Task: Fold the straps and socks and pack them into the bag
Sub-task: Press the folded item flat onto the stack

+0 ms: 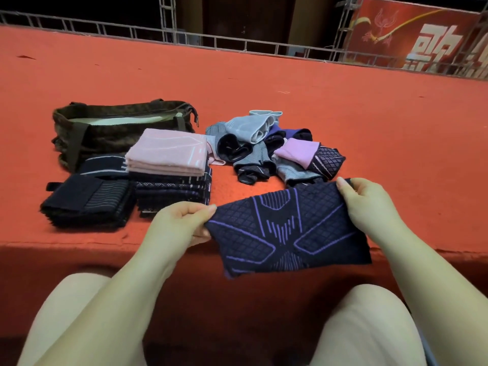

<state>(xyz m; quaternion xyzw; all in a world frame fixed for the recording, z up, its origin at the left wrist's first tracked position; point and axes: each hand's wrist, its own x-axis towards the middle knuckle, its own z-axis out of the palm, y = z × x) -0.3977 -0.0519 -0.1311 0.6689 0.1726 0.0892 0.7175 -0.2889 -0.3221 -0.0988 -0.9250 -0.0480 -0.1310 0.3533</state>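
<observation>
- While both hands work, one dark navy knit sleeve with purple line pattern (287, 231) hangs stretched flat over the near edge of the red carpeted platform (264, 83): left hand (179, 225) pinches its left end between thumb and curled fingers, right hand (369, 204) grips its upper right corner. Judged: being straightened for folding, not yet folded.
- Folded stock, left of the hands: two stacks, touching. One stack of black ribbed straps (87, 202), layers too dark to count. One taller stack of folded dark patterned pieces (174, 190) topped by pink folded pieces (169, 151), roughly four pink layers; dark layers beneath uncertain.
- Unfolded stock, beyond the held sleeve: one loose heap of grey, lilac, purple and black socks and sleeves (272, 149), tangled; perhaps eight or more, exact count cannot be told.
- Farthest left: one dark camouflage fabric bag with brown handles (116, 128), unzipped, pale lining showing, just behind the stacks. Nothing folded visibly packed inside.
- Judged progress: folding past halfway; packing not begun.
</observation>
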